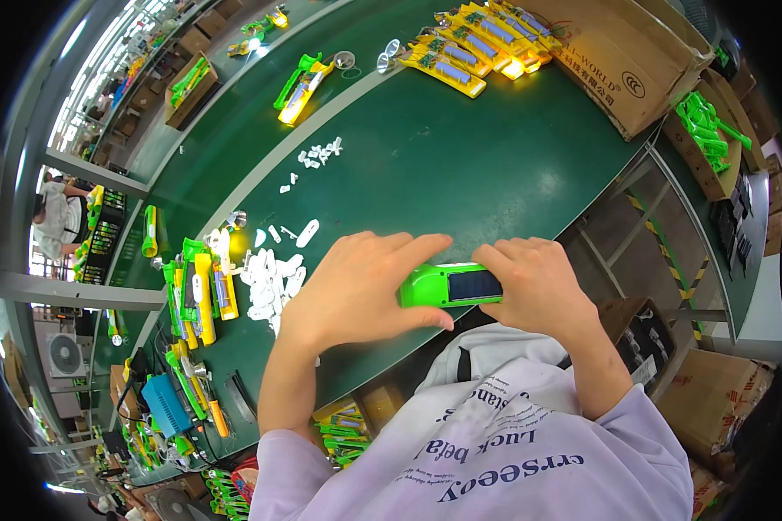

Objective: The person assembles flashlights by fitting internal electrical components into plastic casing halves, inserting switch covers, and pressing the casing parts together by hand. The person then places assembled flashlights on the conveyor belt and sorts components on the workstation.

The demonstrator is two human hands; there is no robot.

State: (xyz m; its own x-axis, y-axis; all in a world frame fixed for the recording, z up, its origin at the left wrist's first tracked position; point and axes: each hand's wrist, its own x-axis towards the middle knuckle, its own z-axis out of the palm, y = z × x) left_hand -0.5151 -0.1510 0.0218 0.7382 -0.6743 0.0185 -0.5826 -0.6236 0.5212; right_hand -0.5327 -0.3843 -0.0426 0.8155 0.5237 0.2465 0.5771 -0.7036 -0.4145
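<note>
Dark green covers the long counter (504, 165), which curves through a crowded workshop beside metal frames and stacked cartons. Close to the person's pale purple shirt (495, 451), near the counter's front edge, is a bright green lamp (423, 286) with a dark rectangular panel (473, 286) facing up. Fingers and thumb of the right grip (534, 282) clasp its right end. On the other side, the left grip (356, 282) curves around the lamp's left end, forefinger on the far side and thumb on the near side, both stretched out; whether it presses on the lamp I cannot tell. Just left of that wrist lies a heap of white plastic pieces (272, 282), with smaller white bits (321, 153) scattered farther off. Green and yellow lamp parts (202, 300) crowd together left of the heap, and a blue box (166, 405) stands nearer the person. Across the counter, yellow shells (447, 72) with pale purple cylinders lie in a row, some glowing, next to a big cardboard box (630, 65). Farther right, another carton (728, 178) holds green parts (705, 130).
</note>
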